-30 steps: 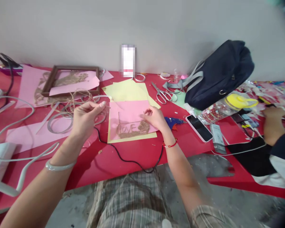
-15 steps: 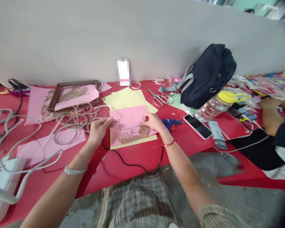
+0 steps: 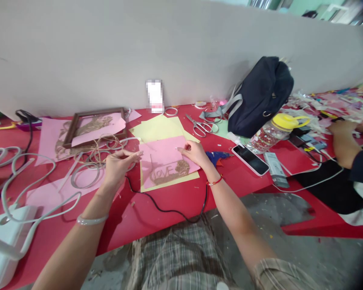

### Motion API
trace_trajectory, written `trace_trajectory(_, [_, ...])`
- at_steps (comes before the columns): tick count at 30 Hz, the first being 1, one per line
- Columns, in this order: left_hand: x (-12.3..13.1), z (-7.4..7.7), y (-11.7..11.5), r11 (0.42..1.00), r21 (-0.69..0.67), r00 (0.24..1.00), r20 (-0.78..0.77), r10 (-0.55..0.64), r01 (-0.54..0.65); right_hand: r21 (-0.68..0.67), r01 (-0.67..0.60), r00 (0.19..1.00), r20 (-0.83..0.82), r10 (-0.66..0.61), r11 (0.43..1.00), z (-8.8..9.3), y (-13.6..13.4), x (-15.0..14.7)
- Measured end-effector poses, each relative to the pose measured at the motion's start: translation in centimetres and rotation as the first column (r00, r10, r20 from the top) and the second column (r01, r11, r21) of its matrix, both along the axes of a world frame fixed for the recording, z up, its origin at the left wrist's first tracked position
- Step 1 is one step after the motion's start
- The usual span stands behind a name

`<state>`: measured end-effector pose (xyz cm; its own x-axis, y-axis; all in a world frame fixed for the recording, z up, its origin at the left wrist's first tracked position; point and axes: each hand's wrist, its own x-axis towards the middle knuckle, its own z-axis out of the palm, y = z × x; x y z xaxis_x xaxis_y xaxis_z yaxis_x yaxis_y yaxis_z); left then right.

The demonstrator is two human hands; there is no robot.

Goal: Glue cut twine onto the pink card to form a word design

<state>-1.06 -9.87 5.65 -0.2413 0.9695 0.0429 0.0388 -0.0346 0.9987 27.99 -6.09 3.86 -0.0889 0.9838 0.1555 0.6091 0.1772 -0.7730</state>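
Moved: the left hand (image 3: 118, 167) has eased back, its fingertips (image 3: 138, 153) now at the left edge of the pink paper sheet (image 3: 169, 155) rather than over it; the view has tipped up, so the table sits lower in the frame.

Left hand: half open, fingers loosely curled toward the sheet; whether a fine strand lies between them is too small to tell. A pale bangle (image 3: 90, 220) circles the wrist.

Right hand (image 3: 195, 153): fingers slightly spread and curved, tips (image 3: 181, 148) resting on the sheet's upper right area, gripping nothing visible. A red cord bracelet (image 3: 214, 182) circles the wrist.

Pink sheet: mid-frame, lying flat on yellow paper (image 3: 157, 127), long axis running left to right and slightly skewed. Twine lettering reading "LOVE" (image 3: 165, 173) sits along its lower edge, reading left to right.

Left of it: a jute twine coil (image 3: 105, 143) beside a dark wooden picture frame (image 3: 93, 110).

Right of it: a blue glue gun (image 3: 216, 158), scissors (image 3: 201, 127), a phone (image 3: 250, 160) and a navy backpack (image 3: 260, 98).

Far right: a co-worker's hand (image 3: 343, 143) among paper scraps.
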Motion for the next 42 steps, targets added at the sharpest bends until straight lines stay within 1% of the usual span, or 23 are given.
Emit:
trace_trajectory(3, [-0.2, 0.5, 0.0, 0.999, 0.031, 0.999, 0.041, -0.007, 0.005, 0.083, 0.075, 0.997, -0.039, -0.072, 0.994, 0.2, 0.2, 0.1])
trace_trajectory(8, [-0.8, 2.2, -0.1, 0.993, 0.046, 0.98, 0.163, -0.114, 0.107, 0.125, 0.12, 0.99, -0.093, -0.108, 0.985, 0.4, 0.4, 0.4])
trace_trajectory(13, [-2.4, 4.1, -0.3, 0.985, 0.158, 0.975, 0.2, -0.1, 0.069, 0.122, 0.165, 0.982, -0.11, -0.152, 0.979, 0.1, 0.7, 0.5])
trace_trajectory(15, [-3.3, 5.0, -0.4, 0.974, 0.222, 0.951, 0.287, -0.113, 0.048, 0.127, 0.171, 0.981, -0.112, -0.158, 0.977, 0.1, 0.8, 0.6])
trace_trajectory(18, [-5.2, 6.4, -1.1, 0.945, 0.327, 0.877, 0.457, -0.149, -0.01, 0.138, 0.196, 0.978, -0.097, -0.184, 0.971, 0.7, 0.4, 1.2])
trace_trajectory(20, [-6.8, 7.1, -1.4, 0.921, 0.381, 0.857, 0.498, -0.134, -0.078, 0.158, 0.252, 0.967, -0.021, -0.252, 0.955, 1.4, -0.2, 1.6])
trace_trajectory(22, [-8.2, 7.1, -1.3, 0.896, 0.407, 0.845, 0.529, -0.075, -0.175, 0.143, 0.303, 0.931, 0.165, -0.325, 0.942, 2.1, -1.0, 1.9])
trace_trajectory(24, [-8.9, 6.7, -0.9, 0.89, 0.389, 0.824, 0.566, -0.029, -0.236, 0.062, 0.313, 0.863, 0.397, -0.311, 0.948, 2.6, -1.7, 1.8])
trace_trajectory(25, [-8.7, 6.3, -0.6, 0.897, 0.373, 0.83, 0.558, -0.014, -0.236, 0.014, 0.309, 0.832, 0.48, -0.277, 0.951, 2.7, -2.0, 1.6])
trace_trajectory(26, [-8.1, 5.9, -0.3, 0.918, 0.351, 0.871, 0.492, -0.011, -0.186, -0.027, 0.3, 0.809, 0.537, -0.24, 0.953, 2.7, -2.2, 1.2])
trace_trajectory(27, [-7.2, 5.3, -0.1, 0.942, 0.319, 0.924, 0.381, -0.024, -0.107, -0.056, 0.291, 0.794, 0.572, -0.208, 0.955, 2.7, -2.3, 0.8])
trace_trajectory(28, [-6.0, 4.7, -0.1, 0.962, 0.272, 0.972, 0.224, -0.071, 0.007, -0.072, 0.282, 0.783, 0.593, -0.187, 0.957, 2.7, -2.3, 0.4])
trace_trajectory(29, [-4.6, 4.1, -0.1, 0.969, 0.182, 0.985, 0.005, -0.171, 0.168, -0.08, 0.273, 0.774, 0.61, -0.17, 0.959, 2.6, -2.3, 0.0])
trace_trajectory(30, [-3.1, 3.3, -0.2, 0.959, 0.106, 0.963, -0.095, -0.253, 0.262, -0.089, 0.264, 0.761, 0.632, -0.15, 0.96, 2.5, -2.3, -0.3])
trace_trajectory(31, [-1.6, 2.5, -0.3, 0.936, 0.031, 0.922, -0.182, -0.341, 0.352, -0.096, 0.253, 0.749, 0.65, -0.132, 0.963, 2.5, -2.3, -0.5])
trace_trajectory(32, [-0.3, 1.6, -0.5, 0.901, -0.059, 0.832, -0.363, -0.421, 0.43, -0.098, 0.239, 0.743, 0.659, -0.117, 0.966, 2.4, -2.2, -0.6])
trace_trajectory(33, [0.9, 0.7, -0.7, 0.871, -0.128, 0.737, -0.483, -0.473, 0.475, -0.097, 0.225, 0.747, 0.656, -0.108, 0.97, 2.4, -2.1, -0.6])
trace_trajectory(34, [1.8, -0.1, -0.9, 0.844, -0.17, 0.652, -0.564, -0.507, 0.509, -0.099, 0.212, 0.762, 0.639, -0.101, 0.972, 2.3, -2.1, -0.6])
trace_trajectory(35, [2.4, -0.9, -1.1, 0.822, -0.194, 0.58, -0.623, -0.525, 0.535, -0.106, 0.204, 0.785, 0.612, -0.098, 0.973, 2.2, -2.0, -0.5])
trace_trajectory(36, [2.8, -1.5, -1.2, 0.808, -0.199, 0.542, -0.651, -0.532, 0.554, -0.117, 0.2, 0.807, 0.583, -0.096, 0.973, 2.1, -1.9, -0.4])
trace_trajectory(37, [3.0, -2.0, -1.2, 0.799, -0.194, 0.525, -0.662, -0.534, 0.569, -0.132, 0.2, 0.829, 0.55, -0.096, 0.971, 2.0, -1.7, -0.4])
trace_trajectory(39, [2.9, -2.6, -1.2, 0.797, -0.178, 0.536, -0.654, -0.534, 0.577, -0.154, 0.198, 0.875, 0.473, -0.103, 0.968, 1.7, -1.5, -0.4])
trace_trajectory(42, [2.5, -2.4, -1.1, 0.806, -0.161, 0.576, -0.621, -0.532, 0.57, -0.134, 0.136, 0.951, 0.296, -0.092, 0.982, 1.8, -1.1, -0.3])
